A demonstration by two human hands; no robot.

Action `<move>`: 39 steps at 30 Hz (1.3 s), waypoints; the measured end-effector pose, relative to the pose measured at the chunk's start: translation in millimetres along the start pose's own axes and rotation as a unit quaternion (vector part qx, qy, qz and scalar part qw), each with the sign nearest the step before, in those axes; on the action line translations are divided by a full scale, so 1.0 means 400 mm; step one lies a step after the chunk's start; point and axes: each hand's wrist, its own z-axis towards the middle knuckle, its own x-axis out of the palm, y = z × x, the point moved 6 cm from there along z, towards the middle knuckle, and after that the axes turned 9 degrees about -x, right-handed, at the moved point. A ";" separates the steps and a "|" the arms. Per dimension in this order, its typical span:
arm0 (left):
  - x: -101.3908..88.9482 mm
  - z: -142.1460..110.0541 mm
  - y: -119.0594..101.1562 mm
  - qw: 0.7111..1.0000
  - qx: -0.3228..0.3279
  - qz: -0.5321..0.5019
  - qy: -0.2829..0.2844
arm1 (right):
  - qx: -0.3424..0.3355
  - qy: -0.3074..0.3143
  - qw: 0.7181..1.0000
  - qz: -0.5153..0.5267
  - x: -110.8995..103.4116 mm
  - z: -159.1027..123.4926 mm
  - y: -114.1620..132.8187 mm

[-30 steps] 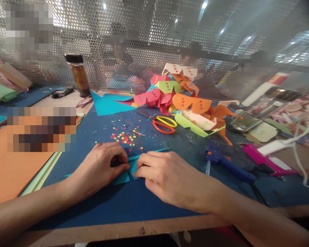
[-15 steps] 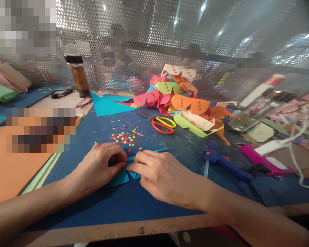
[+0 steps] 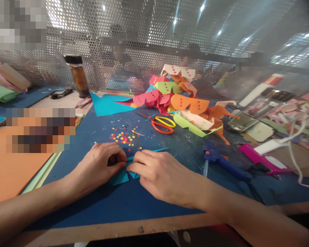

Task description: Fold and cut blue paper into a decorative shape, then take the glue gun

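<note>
Low over the blue table mat [image 3: 113,209], both hands meet at a cut and folded piece of blue paper [image 3: 121,177]. My left hand [image 3: 100,164] pinches its left part between thumb and fingers. From the other side, my right hand [image 3: 157,175] is closed on the paper, its index fingertip close to my left thumb. Much of the paper is hidden beneath the hands; a thin blue strip sticks out beyond the right knuckles. Just behind lie small red and yellow paper squares [image 3: 125,138]. Scissors [image 3: 162,124] with yellow and orange handles rest beyond them.
Behind the scissors is a pile of coloured paper masks [image 3: 190,103]. A blue glue gun [image 3: 221,163] and a magenta-and-white tool [image 3: 267,159] lie at right. Orange sheets [image 3: 15,175] are stacked at left. A bottle [image 3: 78,77] stands near the perforated metal screen [image 3: 92,41].
My right hand has shifted slightly left, bringing its fingertips up against my left thumb over the blue paper. My left hand stays almost still.
</note>
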 end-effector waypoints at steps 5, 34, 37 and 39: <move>-0.001 0.000 0.000 1.000 -0.001 -0.002 0.004 | -0.008 0.002 1.000 0.010 -0.016 -0.011 -0.001; 0.002 -0.001 0.004 1.000 -0.008 -0.002 0.011 | 0.009 0.005 0.995 0.098 -0.029 -0.020 -0.016; 0.002 -0.002 0.003 1.000 -0.010 -0.002 0.011 | 0.009 0.004 0.997 0.083 -0.026 -0.016 -0.014; 0.002 -0.002 0.003 1.000 -0.008 -0.002 0.009 | 0.007 0.006 0.998 0.058 -0.020 -0.012 -0.011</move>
